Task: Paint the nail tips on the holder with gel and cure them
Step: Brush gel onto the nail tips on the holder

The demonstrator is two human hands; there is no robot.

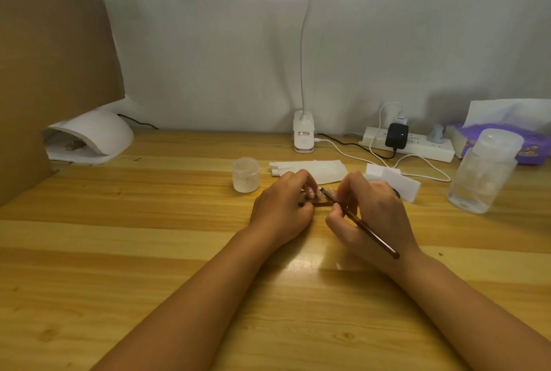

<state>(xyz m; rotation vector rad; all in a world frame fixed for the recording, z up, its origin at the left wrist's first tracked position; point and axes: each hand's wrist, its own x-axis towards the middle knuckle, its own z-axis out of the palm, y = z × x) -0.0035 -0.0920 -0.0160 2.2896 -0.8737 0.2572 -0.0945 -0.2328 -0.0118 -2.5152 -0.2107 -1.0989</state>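
1. The left hand (281, 206) closes its grip on the left end of the holder (323, 204), which lies on the desk (149, 251).
2. The right hand (372, 212) pinches a dark brush (366, 226) in a closed grip, with the brush head at the nail tips (319, 191) (pink, standing on the holder).
3. A small translucent jar (246, 174) stands near, behind the left hand.

Body in view: two hands and two forearms, cut off by the lower frame edge. The bare left hand (280, 212) and bare right hand (378, 206) show uncovered skin over backs, knuckles and fingers. The bare left forearm (193, 296) and bare right forearm (465, 299) are uncovered from wrist to frame edge, smooth, broadening toward the elbow. Fingernails mostly hidden; their finish cannot be told.
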